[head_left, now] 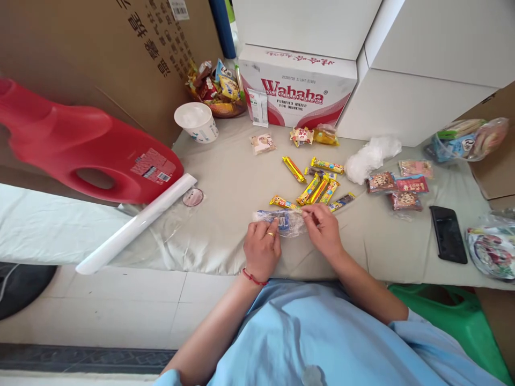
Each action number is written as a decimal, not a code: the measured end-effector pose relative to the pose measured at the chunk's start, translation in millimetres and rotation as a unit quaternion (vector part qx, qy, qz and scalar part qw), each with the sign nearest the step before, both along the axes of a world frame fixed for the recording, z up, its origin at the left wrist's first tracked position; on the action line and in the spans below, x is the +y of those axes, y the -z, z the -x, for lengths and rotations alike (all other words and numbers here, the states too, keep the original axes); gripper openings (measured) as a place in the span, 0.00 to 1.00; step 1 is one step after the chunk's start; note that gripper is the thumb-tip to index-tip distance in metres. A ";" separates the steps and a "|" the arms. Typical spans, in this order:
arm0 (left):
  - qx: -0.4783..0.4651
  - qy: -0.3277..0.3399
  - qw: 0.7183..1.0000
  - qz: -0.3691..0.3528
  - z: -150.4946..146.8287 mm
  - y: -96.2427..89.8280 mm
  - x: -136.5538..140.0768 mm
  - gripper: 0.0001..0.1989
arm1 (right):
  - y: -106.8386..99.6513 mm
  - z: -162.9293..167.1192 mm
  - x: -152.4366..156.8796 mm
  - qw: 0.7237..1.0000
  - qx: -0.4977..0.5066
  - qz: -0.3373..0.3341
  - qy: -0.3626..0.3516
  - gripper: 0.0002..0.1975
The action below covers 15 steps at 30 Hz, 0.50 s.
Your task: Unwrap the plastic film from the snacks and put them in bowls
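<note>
A crinkled clear plastic bag [296, 225] with a blue printed patch [281, 219] lies at the table's front edge. My left hand [262, 247], fingers curled, presses on the bag's left part and holds it down. At the bag's right end, the thumb and fingertips of my right hand [323, 229] are pinched on the plastic. Just beyond the hands lie several yellow-wrapped snack sticks [309, 190], one [284, 203] close behind the bag. A dark-wrapped stick [341, 202] lies past my right fingers.
Left are a red jug [112, 145], a white roll [137, 225] and a paper cup [206, 132]. Behind stand a snack basket [229, 110] and a Wahaha carton [298, 88]. Rightward lie crumpled plastic [368, 158], small packets [406, 201], a phone [448, 234] and a snack tub [469, 155].
</note>
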<state>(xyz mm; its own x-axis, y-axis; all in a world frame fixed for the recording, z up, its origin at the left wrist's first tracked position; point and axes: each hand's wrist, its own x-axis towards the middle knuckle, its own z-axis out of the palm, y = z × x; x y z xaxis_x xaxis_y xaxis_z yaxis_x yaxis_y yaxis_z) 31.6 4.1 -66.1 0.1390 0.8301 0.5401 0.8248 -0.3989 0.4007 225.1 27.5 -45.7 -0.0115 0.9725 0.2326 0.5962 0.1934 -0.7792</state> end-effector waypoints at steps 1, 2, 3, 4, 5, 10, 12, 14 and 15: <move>0.005 -0.002 1.000 -0.013 -0.9 2.9 -0.8 0.14 | 3.3 -4.1 -0.2 0.998 -0.045 0.005 0.052 0.15; 0.007 -0.007 1.000 -0.023 -1.5 5.9 -1.6 0.15 | 6.6 -7.4 -0.5 0.993 -0.090 0.013 0.082 0.18; 0.007 -0.014 0.999 -0.033 -1.8 8.8 -2.3 0.15 | 9.6 -9.9 -1.0 0.987 -0.127 0.022 0.092 0.21; 0.007 -0.023 0.999 -0.040 -1.8 11.5 -2.9 0.16 | 11.7 -11.5 -1.8 0.983 -0.155 0.032 0.087 0.21; 0.005 -0.029 0.999 -0.044 -1.5 13.8 -3.3 0.16 | 12.8 -12.4 -2.8 0.981 -0.173 0.039 0.076 0.19; 0.024 -0.012 0.998 -0.054 0.9 17.6 -4.8 0.17 | -1.5 -11.7 -5.4 0.990 -0.134 0.048 -0.001 0.07; 0.048 -0.019 0.997 -0.060 1.2 16.1 -6.2 0.16 | -13.9 -7.9 -2.0 0.993 -0.077 0.090 -0.030 0.08; 0.066 -0.029 0.995 -0.064 0.8 14.5 -8.3 0.16 | -26.6 1.3 5.0 0.989 -0.041 0.132 -0.049 0.08; 0.072 -0.030 0.995 -0.067 0.4 14.0 -9.5 0.16 | -32.5 8.6 9.8 0.987 -0.041 0.143 -0.055 0.07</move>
